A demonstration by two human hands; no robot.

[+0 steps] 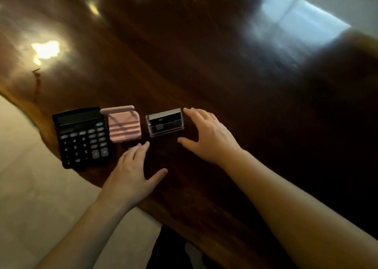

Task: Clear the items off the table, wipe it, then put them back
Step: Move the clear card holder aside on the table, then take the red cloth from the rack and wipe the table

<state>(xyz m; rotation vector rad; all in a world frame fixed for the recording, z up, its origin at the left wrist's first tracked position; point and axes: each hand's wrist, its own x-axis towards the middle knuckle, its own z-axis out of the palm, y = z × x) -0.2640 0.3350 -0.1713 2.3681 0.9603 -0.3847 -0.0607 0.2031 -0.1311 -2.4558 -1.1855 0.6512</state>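
Observation:
Three items stand in a row near the left edge of a dark glossy wooden table (204, 68): a black calculator (82, 136), a small pink suitcase-shaped stand (124, 125) and a clear plastic card holder (165, 122) with dark cards inside. My right hand (206, 134) hovers just right of the card holder, fingers spread, thumb below it, not touching it. My left hand (133, 171) lies low over the table just below the pink stand, fingers apart and empty.
The table's curved left edge (47, 125) runs close past the calculator, with pale floor (24, 176) beyond it. Bright light reflections lie on the far tabletop. A dark shape, apparently my clothing, shows at the bottom centre.

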